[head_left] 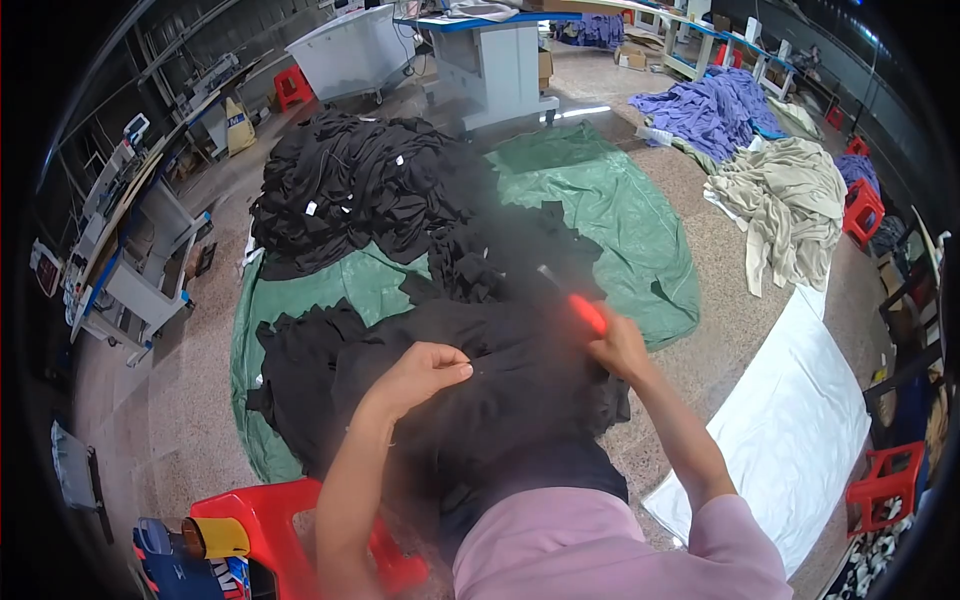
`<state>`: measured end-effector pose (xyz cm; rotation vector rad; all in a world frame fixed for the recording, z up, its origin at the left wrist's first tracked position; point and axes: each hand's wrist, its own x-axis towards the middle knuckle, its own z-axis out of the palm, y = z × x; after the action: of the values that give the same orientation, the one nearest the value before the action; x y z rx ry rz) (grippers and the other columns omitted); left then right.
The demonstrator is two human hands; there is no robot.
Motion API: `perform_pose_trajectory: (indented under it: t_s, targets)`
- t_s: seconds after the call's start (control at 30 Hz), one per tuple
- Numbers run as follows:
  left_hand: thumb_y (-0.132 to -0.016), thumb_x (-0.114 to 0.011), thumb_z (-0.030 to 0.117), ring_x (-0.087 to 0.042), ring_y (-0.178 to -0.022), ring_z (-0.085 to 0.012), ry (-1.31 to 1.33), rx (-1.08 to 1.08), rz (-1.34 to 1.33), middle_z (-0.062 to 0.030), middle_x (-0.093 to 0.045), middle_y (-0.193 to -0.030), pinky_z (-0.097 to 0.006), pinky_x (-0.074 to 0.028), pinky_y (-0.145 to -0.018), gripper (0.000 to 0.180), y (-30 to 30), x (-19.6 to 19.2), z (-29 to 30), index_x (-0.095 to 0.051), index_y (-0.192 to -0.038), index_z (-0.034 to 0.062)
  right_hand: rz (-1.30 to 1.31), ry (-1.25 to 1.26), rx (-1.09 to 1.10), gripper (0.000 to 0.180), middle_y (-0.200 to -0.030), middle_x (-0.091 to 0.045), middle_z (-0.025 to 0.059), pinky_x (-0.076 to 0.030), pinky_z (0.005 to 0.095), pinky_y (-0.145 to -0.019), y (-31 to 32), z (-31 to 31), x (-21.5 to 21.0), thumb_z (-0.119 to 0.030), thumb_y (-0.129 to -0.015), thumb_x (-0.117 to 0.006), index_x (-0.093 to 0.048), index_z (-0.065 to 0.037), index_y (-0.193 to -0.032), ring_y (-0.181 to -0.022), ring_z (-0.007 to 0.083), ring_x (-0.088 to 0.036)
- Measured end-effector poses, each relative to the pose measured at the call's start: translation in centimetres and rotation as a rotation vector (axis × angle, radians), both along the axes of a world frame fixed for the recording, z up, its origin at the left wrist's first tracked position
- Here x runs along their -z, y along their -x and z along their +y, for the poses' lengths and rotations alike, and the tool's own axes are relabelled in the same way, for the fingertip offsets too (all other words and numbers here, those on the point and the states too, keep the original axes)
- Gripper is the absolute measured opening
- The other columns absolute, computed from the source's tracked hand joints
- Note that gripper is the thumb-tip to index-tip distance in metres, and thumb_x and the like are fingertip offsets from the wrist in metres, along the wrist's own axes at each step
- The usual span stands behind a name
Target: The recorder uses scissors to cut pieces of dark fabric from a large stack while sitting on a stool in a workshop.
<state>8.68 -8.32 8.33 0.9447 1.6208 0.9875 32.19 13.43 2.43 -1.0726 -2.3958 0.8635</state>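
Note:
A black garment [430, 335] is spread over my lap. My left hand [425, 375] is closed in a pinch at its cloth, thumb and fingertips together. To the right, raised over the dark cloth, my right hand [618, 345] is wrapped round a small red-handled tool [587, 314]. A short metal tip points from it up and to the left; motion blurs it, so its exact kind does not show. Beyond my hands, a large heap of black garments [350, 190] lies on a green tarp [620, 215], with more black pieces [300, 350] nearer, at the left.
A red plastic stool [262, 515] stands close at my lower left, with a yellow tape roll [222, 537] beside it. White sheeting [790, 400] covers floor to the right. Beige [785, 205] and purple [705, 110] cloth heaps lie farther right. Sewing tables [140, 240] line the left.

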Motion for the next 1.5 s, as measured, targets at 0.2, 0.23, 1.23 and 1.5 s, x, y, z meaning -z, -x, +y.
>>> perform_pose_trajectory:
  t_s: [0.2, 0.23, 1.23, 1.5]
  targets:
    - [-0.090, -0.070, 0.015, -0.055, -0.078, -0.0029, 0.000, -0.118, -0.122, 0.0039, -0.064, -0.084, -0.020, -0.043, -0.072, 0.017, -0.2, -0.9, -2.2, -0.070, -0.092, -0.0017, -0.008, -0.118, -0.133, 0.052, -0.113, -0.056, 0.0170, -0.052, 0.0450, -0.075, -5.2, -5.6, -7.7, -0.033, -0.085, -0.073, -0.056, -0.018, -0.131, -0.096, 0.0376, -0.062]
    - [-0.089, -0.071, 0.015, -0.056, -0.078, -0.0022, -0.001, -0.185, -0.181, 0.0049, -0.065, -0.084, -0.019, -0.043, -0.073, 0.017, -0.3, -0.6, -2.2, -0.071, -0.092, -0.0015, 0.023, -0.144, -0.216, 0.054, -0.115, -0.053, 0.0160, -0.052, 0.0439, -0.073, -6.3, -6.8, -7.6, -0.033, -0.083, -0.074, -0.055, -0.019, -0.132, -0.094, 0.0367, -0.063]
    - [-0.090, -0.067, 0.026, -0.061, -0.074, -0.0151, -0.078, -0.203, 0.341, -0.0079, -0.069, -0.079, -0.030, -0.046, -0.072, 0.029, -2.6, 0.9, 0.1, -0.071, -0.095, -0.0017, 0.109, -0.046, -0.171, 0.032, -0.080, -0.069, 0.0123, -0.049, 0.0423, -0.056, -8.7, -12.7, -5.2, -0.031, -0.085, -0.073, -0.062, -0.011, -0.108, -0.066, 0.0346, -0.066]
    - [-0.080, -0.076, 0.027, -0.069, -0.083, -0.0229, -0.102, -0.024, 0.390, -0.0170, -0.072, -0.086, -0.034, -0.051, -0.076, 0.039, -4.2, -0.8, 2.7, -0.069, -0.098, -0.0070, 0.104, -0.016, -0.052, 0.029, -0.080, -0.068, 0.0146, -0.051, 0.0425, -0.059, -10.3, -12.0, -5.3, -0.029, -0.086, -0.073, -0.062, -0.010, -0.106, -0.070, 0.0362, -0.067]
